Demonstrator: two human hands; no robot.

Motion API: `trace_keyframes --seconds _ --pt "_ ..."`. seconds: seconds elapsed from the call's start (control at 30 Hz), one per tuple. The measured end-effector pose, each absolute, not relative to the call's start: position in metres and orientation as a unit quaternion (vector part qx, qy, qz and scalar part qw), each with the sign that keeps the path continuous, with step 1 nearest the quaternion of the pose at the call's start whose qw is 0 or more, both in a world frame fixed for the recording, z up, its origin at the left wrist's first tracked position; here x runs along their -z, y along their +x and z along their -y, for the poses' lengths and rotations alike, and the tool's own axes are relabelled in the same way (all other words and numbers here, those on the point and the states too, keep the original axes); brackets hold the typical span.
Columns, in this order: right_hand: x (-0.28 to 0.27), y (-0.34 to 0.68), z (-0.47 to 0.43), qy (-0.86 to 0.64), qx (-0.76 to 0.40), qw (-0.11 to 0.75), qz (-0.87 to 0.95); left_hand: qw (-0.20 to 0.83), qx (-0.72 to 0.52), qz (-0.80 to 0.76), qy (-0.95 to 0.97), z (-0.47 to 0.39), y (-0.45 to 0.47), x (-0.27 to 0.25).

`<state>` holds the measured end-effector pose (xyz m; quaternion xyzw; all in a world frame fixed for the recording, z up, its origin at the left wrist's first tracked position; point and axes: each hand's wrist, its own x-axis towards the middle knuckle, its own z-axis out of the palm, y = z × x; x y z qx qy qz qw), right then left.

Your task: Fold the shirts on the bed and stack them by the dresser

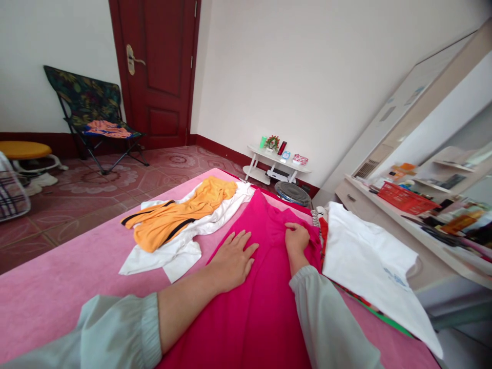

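A bright magenta garment (265,302) lies lengthwise on the pink bed cover (57,287), reaching toward me; its exact kind is unclear. My left hand (234,261) rests flat on its left part, fingers spread. On its right side, my right hand (297,239) has curled fingers closed at the cloth; the fingertips are partly hidden. To the left, an orange garment with black stripes (184,212) lies loosely over a white garment (180,256). On the right, a white T-shirt (361,256) tops a stack of clothes with red and green edges.
A dresser (384,200) carrying a red basket (407,198) stands close at the right. Beyond the bed are a low white stand (265,152) and a round dark lid (292,192). A folding chair (88,102) and yellow stool (25,149) are at left, near a red door (165,66).
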<state>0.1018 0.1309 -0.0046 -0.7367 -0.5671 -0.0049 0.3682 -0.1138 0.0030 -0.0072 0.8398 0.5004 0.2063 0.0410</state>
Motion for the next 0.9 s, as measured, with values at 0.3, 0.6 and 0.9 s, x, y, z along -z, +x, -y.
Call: trace_keyframes --seconds 0.3,0.6,0.9 --pt "-0.018 0.058 -0.130 -0.653 0.126 0.247 0.705 0.020 -0.208 -0.506 0.837 -0.001 -0.113 0.007" --pt "-0.005 0.032 -0.167 -0.686 0.073 0.085 0.719 0.039 -0.191 -0.512 0.836 0.001 -0.113 0.000" --pt "-0.002 0.037 -0.169 -0.665 0.077 0.072 0.739 0.051 -0.184 -0.514 0.836 -0.001 -0.113 0.000"
